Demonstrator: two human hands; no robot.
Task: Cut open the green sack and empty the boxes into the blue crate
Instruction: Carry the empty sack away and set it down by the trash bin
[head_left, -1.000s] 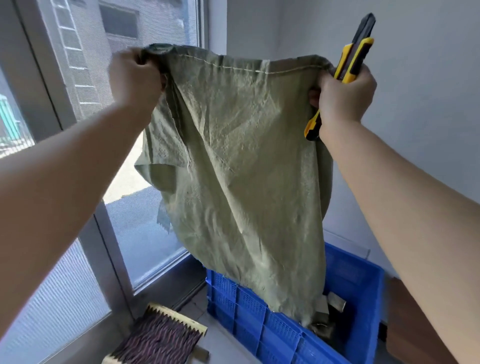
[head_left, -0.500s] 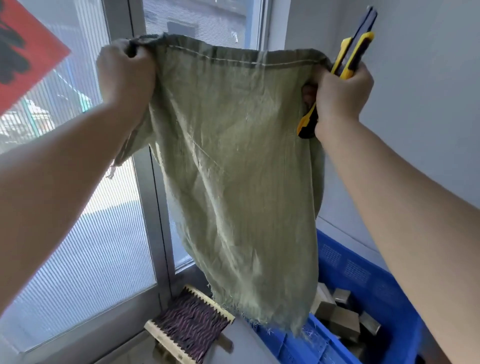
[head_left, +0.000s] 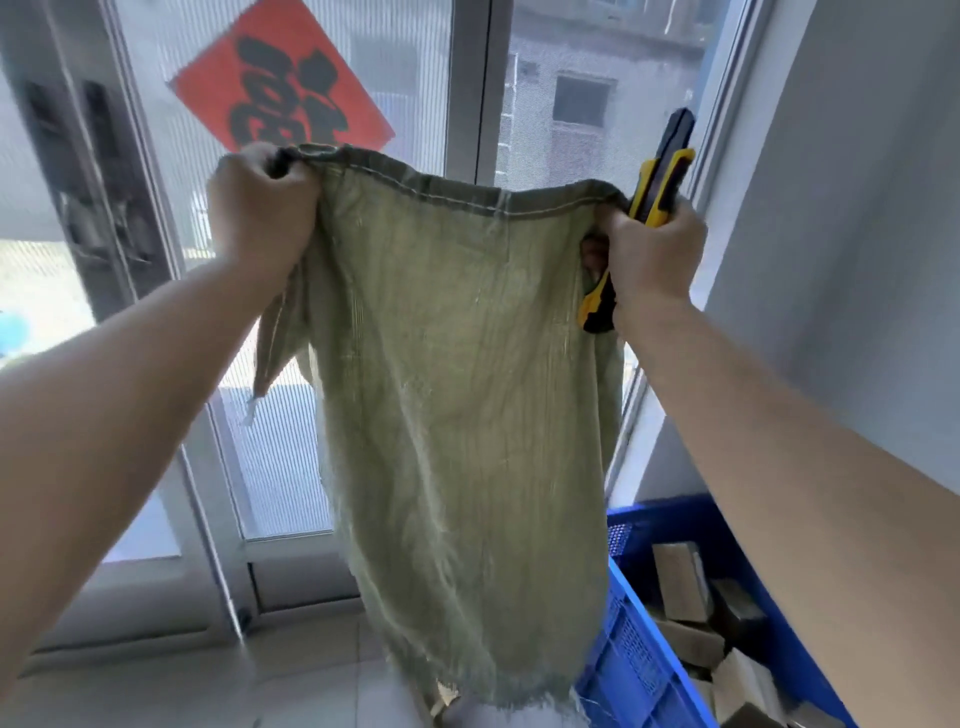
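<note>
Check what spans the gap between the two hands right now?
In the head view, the stitched top hem of the green sack stretches between the left hand and the right hand, which also grips the utility knife.

A limp, faded green woven sack is hanging upside down, its stitched hem stretched across the top and its frayed, cut edge dangling at the bottom. Just to its right, a blue crate is sitting on the floor, holding a jumble of small brown boxes.
</note>
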